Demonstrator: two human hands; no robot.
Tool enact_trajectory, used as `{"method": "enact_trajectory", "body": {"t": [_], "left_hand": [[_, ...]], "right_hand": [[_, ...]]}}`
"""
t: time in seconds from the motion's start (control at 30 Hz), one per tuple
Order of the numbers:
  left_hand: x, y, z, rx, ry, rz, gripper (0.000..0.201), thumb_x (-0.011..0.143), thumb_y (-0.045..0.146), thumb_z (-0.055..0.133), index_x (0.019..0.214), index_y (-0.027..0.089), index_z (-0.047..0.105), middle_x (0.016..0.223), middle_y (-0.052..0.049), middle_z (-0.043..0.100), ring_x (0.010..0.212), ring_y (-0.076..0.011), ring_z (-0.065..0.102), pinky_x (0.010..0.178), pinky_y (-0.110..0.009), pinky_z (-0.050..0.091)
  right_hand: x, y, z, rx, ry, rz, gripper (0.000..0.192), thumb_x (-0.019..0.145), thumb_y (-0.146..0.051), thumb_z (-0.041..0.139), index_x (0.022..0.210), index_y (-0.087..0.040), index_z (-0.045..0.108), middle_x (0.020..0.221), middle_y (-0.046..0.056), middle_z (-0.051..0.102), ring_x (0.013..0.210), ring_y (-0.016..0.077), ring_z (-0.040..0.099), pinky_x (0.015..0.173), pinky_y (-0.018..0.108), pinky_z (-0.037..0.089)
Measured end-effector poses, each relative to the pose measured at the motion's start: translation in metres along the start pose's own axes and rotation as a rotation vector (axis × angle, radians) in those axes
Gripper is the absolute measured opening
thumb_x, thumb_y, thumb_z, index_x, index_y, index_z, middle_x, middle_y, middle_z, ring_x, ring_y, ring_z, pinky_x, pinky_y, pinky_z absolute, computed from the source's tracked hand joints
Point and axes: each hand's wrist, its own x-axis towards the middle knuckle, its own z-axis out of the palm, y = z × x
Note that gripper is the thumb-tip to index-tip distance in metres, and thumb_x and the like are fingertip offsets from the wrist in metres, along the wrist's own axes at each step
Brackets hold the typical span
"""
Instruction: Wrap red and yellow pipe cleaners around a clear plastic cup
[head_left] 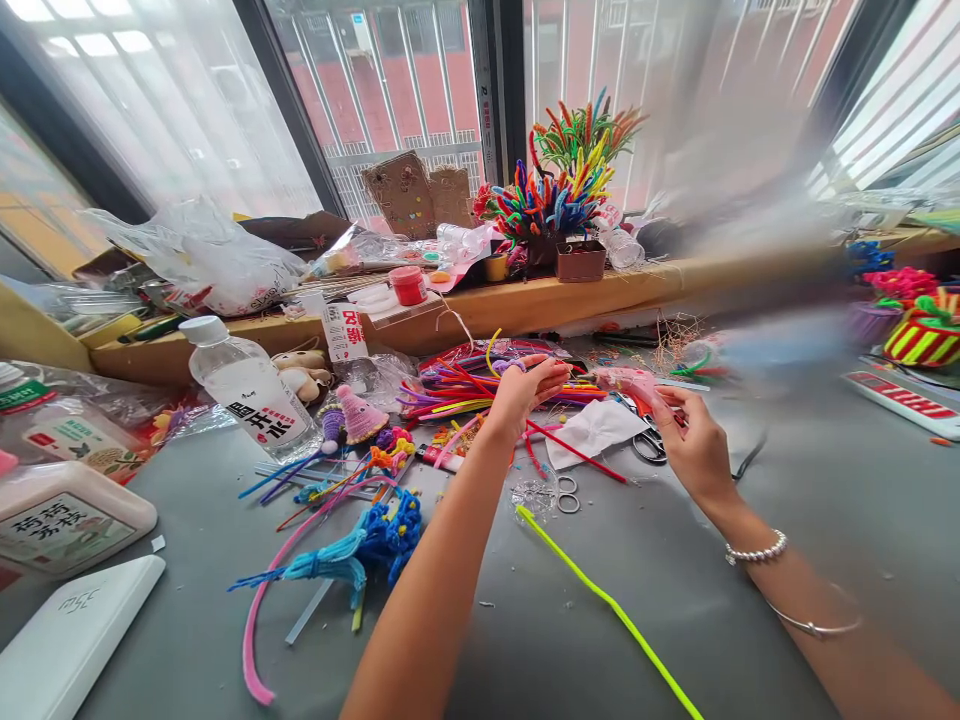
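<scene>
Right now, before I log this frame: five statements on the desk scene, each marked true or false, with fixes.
1. The right hand holds a pink object. True.
2. The left hand is gripping the clear bottle's cap. False: the left hand is by the pile of coloured pipe cleaners, well away from the clear bottle.
3. A beaded bracelet is on the right wrist. True.
4. The lime-green pipe cleaner lies left of the blue flowers. False: the lime-green pipe cleaner lies to the right of the blue flowers.
5. A brown pot stands on the wooden ledge by the window. True.
</scene>
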Motion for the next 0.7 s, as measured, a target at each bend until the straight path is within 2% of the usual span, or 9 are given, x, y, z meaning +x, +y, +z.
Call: {"method": "enact_trajectory", "body": {"t": [0.17,0.3,0.43,0.7], "left_hand": [[-0.0020,0.0043,-0.0034,-0.023,-0.092,-0.006,0.036,0.068,0.010,0.059,0.101,0.013,0.045,0.092,-0.014,0.068,0.087,-0.0187,0.064,0.086,-0.036,0.044],[-0.0007,0.0042,-0.0012,0.009,-0.043,0.014,0.042,0.063,0.009,0.067,0.099,0.013,0.046,0.085,-0.010,0.068,0.081,-0.0155,0.064,0.087,-0.034,0.042],[0.0008,0.0017,0.0004,0.027,-0.015,0.009,0.038,0.064,0.009,0.067,0.097,0.013,0.047,0.076,-0.006,0.066,0.070,-0.0124,0.063,0.082,-0.032,0.045],[0.0034,-0.0048,0.0005,0.041,0.022,0.022,0.034,0.067,0.011,0.065,0.095,0.013,0.047,0.069,-0.002,0.062,0.061,-0.0085,0.059,0.074,-0.027,0.046]], "right_hand": [[0.0000,0.0005,0.0005,0.001,-0.008,-0.006,0.036,0.081,-0.043,0.043,0.103,-0.016,0.053,0.099,0.011,0.062,0.085,0.0214,0.059,0.073,0.034,0.046],[0.0001,0.0005,0.0012,0.006,-0.023,0.004,0.037,0.081,-0.043,0.042,0.104,-0.016,0.053,0.100,0.011,0.062,0.086,0.0217,0.059,0.073,0.034,0.046],[0.0003,0.0007,0.0022,0.020,-0.031,0.011,0.036,0.081,-0.043,0.042,0.104,-0.017,0.053,0.102,0.011,0.061,0.085,0.0218,0.059,0.073,0.036,0.046],[-0.0001,-0.0029,0.0012,0.067,-0.049,0.058,0.037,0.081,-0.045,0.042,0.103,-0.017,0.052,0.100,0.011,0.061,0.086,0.0214,0.058,0.074,0.036,0.046]]}}
